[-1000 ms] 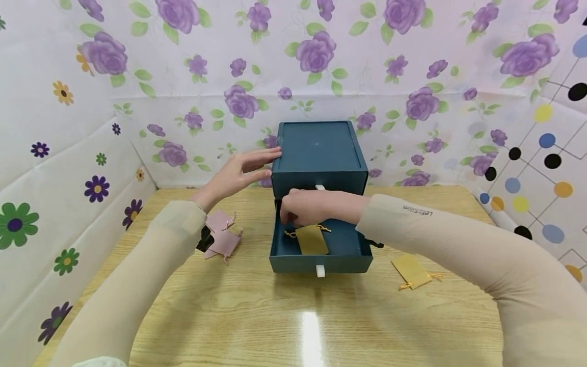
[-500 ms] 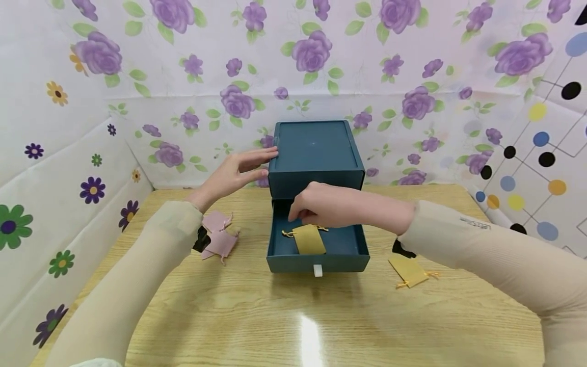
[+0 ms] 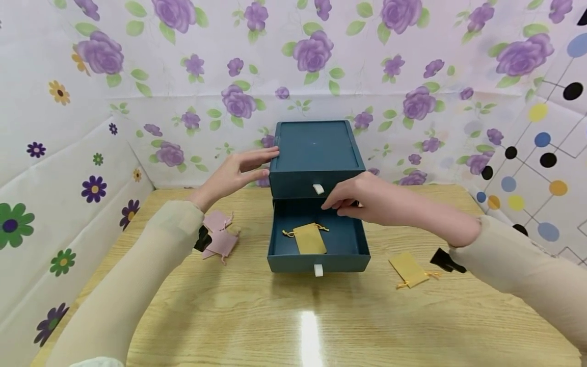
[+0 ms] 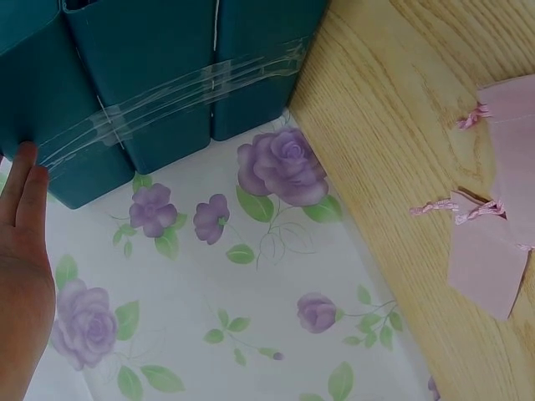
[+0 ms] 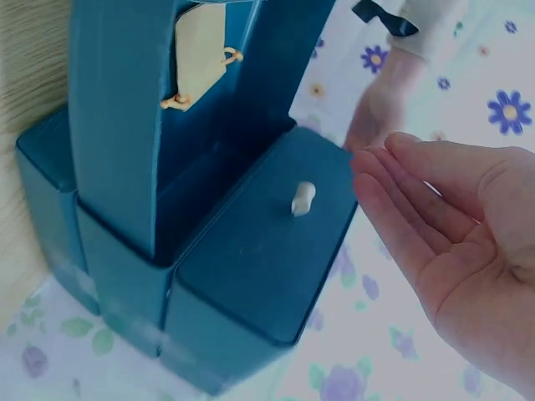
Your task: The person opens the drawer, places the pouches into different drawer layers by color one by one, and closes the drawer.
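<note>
A dark teal drawer unit [image 3: 316, 148] stands at the back of the table, with a lower drawer [image 3: 321, 263] pulled out. Inside that drawer lies a yellow drawstring pouch [image 3: 310, 239], its cords toward the back. My left hand [image 3: 234, 176] rests its straight fingertips against the unit's upper left side. Over the drawer's right rear part hovers my right hand [image 3: 373, 199], fingers loosely bent and holding nothing. The right wrist view shows that hand's [image 5: 456, 225] palm bare, near the upper drawer's white pull tab [image 5: 303, 199].
Pink drawstring pouches [image 3: 222, 242] lie in a small pile left of the unit. To its right, another yellow pouch [image 3: 408, 269] lies flat on the wooden table [image 3: 229, 316]. Clear tape [image 4: 167, 104] binds the unit's stacked tiers. Flowered cloth [image 3: 183, 71] hangs behind.
My right hand has drawn out of the drawer's left rear and moved to the right, uncovering the interior. The yellow pouch stays in the drawer. My left hand keeps its place.
</note>
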### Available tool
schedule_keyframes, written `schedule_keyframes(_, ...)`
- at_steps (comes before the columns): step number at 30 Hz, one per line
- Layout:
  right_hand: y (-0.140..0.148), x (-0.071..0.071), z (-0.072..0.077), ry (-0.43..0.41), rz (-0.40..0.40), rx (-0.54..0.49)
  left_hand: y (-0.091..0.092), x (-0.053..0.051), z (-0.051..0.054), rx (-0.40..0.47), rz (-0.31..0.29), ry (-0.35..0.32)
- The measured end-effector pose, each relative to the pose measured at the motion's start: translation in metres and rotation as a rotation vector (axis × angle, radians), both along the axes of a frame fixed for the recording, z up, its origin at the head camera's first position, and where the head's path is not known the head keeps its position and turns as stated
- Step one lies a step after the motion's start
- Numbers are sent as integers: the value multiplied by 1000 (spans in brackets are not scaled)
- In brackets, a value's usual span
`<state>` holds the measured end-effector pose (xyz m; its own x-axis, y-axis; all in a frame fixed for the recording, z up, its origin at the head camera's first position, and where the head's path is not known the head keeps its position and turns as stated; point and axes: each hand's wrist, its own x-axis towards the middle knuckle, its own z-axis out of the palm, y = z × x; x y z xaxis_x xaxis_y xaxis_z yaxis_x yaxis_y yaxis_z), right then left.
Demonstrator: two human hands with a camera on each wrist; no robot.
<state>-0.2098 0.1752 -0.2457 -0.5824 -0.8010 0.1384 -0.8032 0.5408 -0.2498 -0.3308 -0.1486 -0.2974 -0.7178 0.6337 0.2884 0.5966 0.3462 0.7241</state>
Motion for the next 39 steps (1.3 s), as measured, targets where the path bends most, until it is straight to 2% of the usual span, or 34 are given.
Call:
schedule_keyframes(7, 39, 15, -4, 100, -79, -59, 2, -2, 2, 4, -15, 3)
schedule_keyframes(10, 58, 20, -11, 112, -120, -63, 2, -2, 2, 5, -17, 12)
schedule_keyframes(17, 93, 27, -32, 109, -187, -80, -1, -1, 1, 15, -26, 19)
schedule_keyframes(24, 111, 29, -53, 94, -212, -91, 6, 21, 19, 7, -11, -27)
schedule_keyframes(31, 124, 26, -76, 99, -194, -148, 6, 21, 18, 24, -16, -40)
schedule_keyframes(39, 138, 26, -99, 20, -294, -114, 6, 22, 18, 24, -16, -30)
